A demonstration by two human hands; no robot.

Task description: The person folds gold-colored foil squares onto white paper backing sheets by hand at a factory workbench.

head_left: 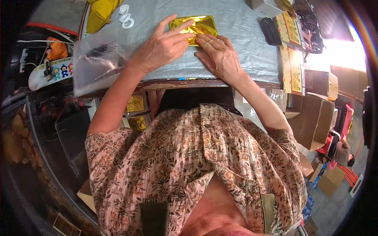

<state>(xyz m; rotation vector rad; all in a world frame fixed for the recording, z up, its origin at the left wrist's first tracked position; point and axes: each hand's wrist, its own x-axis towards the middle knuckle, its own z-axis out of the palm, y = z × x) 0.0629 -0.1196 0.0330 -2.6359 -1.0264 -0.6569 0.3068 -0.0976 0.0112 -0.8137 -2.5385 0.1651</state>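
A shiny gold rectangular packet (206, 24) lies flat on the grey-blue cloth of the table (246, 51), near its far side. My left hand (167, 45) rests over the packet's left part, its fingers spread and stretched to the right across the gold surface. The fingers of my right hand (219, 55) lie flat on the packet's lower edge, with the thumb apart on the cloth. Neither hand is wrapped round anything. Part of the packet is hidden under the fingers.
A clear plastic bag (92, 69) lies at the table's left edge, below gold material (100, 15) and white rings (125, 17). A black case (270, 31) and printed boxes (292, 70) line the right edge. Another person (341, 151) is far right.
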